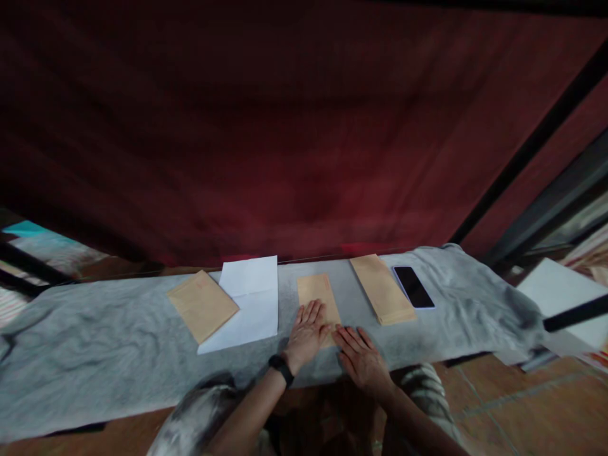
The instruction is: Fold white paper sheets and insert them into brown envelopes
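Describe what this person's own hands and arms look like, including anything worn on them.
The left hand and right hand show no gloves. The left forearm and right forearm are bare as far as the picture shows, with no sleeves in view. Near the left hand, a black band is worn; whether it is a watch cannot be told.

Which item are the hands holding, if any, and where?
Nothing looks gripped: left hand lies flat on the middle envelope; right hand is at its right edge.
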{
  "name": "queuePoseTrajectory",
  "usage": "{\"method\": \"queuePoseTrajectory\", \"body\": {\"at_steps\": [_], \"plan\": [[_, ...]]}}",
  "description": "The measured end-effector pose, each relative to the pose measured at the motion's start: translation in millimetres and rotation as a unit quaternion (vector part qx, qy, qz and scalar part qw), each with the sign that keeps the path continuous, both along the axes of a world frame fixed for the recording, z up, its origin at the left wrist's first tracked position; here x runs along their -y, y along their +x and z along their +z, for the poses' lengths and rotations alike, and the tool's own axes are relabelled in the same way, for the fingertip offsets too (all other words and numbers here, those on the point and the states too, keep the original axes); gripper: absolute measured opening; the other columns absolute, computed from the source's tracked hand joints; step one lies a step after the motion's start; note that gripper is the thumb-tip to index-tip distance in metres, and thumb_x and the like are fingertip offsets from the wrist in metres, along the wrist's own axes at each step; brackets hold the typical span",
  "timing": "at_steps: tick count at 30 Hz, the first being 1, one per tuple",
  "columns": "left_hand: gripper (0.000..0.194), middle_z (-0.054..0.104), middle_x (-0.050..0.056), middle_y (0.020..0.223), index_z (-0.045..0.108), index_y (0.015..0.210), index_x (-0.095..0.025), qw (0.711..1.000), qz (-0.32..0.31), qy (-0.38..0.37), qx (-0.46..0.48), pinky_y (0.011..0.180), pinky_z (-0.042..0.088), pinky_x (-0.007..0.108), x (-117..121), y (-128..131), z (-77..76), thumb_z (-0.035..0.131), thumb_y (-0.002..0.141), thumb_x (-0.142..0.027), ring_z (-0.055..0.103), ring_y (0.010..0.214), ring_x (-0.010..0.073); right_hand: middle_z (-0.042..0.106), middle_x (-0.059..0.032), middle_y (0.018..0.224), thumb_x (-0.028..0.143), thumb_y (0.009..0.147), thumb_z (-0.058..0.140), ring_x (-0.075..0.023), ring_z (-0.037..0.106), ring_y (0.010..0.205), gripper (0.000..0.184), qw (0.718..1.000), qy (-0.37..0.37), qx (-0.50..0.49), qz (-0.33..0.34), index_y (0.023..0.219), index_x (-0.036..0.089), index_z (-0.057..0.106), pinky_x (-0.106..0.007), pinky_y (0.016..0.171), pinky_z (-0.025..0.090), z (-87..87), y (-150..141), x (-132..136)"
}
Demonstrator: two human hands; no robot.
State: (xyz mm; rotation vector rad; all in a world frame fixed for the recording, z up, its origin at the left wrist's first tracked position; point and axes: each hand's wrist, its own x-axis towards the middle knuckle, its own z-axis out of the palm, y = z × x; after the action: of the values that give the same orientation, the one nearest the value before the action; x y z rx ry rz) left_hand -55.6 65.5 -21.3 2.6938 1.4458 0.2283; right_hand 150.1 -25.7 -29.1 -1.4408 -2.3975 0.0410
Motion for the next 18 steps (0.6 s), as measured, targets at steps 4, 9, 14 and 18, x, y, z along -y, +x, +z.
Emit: {"method": "queuePoseTrajectory", "body": {"at_steps": [4, 9, 14, 18], "plan": [[0.058, 0.030, 0.011, 0.161, 0.031, 0.153, -0.016, 1.000, 0.022, -0.003, -0.002, 0.121, 0.020, 0.049, -25, 16, 1.4, 0.029, 0.102, -0.044, 0.022, 0.150, 0.0245, 0.045, -0.0020, 0.152, 0.029, 0.101, 0.043, -0.0200, 0.044, 0.138, 0.050, 1.000, 0.000, -0.001, -0.007, 0.151, 0.027, 0.037, -0.043, 0.119, 0.025, 0.6, -2, -1], [0.055, 0.034, 0.012, 0.159, 0.033, 0.152, -0.016, 0.998, 0.065, 0.017, 0.002, 0.120, 0.020, 0.054, -43, 32, 3.1, 0.029, 0.102, -0.039, 0.024, 0.149, 0.0262, 0.045, -0.0021, 0.152, 0.028, 0.100, 0.043, -0.0211, 0.046, 0.137, 0.050, 1.000, -0.017, -0.008, -0.014, 0.150, 0.028, 0.039, -0.044, 0.119, 0.027, 8.5, -4, 0], [0.057, 0.033, 0.015, 0.159, 0.033, 0.152, -0.012, 0.996, 0.073, 0.050, -0.001, 0.119, 0.022, 0.053, -35, 36, -0.1, 0.033, 0.100, -0.037, 0.025, 0.149, 0.0277, 0.049, -0.0027, 0.149, 0.029, 0.099, 0.045, -0.0211, 0.048, 0.135, 0.048, 0.999, -0.011, -0.028, -0.025, 0.147, 0.028, 0.044, -0.045, 0.119, 0.029, 9.2, -7, 1], [0.060, 0.034, 0.016, 0.158, 0.032, 0.152, -0.011, 0.994, 0.081, 0.077, 0.011, 0.119, 0.024, 0.052, -4, 27, -11.2, 0.033, 0.101, -0.042, 0.027, 0.148, 0.0272, 0.052, -0.0016, 0.147, 0.030, 0.100, 0.045, -0.0200, 0.048, 0.135, 0.045, 0.998, -0.005, -0.044, -0.046, 0.145, 0.028, 0.047, -0.044, 0.119, 0.028, 6.4, -9, 1]]}}
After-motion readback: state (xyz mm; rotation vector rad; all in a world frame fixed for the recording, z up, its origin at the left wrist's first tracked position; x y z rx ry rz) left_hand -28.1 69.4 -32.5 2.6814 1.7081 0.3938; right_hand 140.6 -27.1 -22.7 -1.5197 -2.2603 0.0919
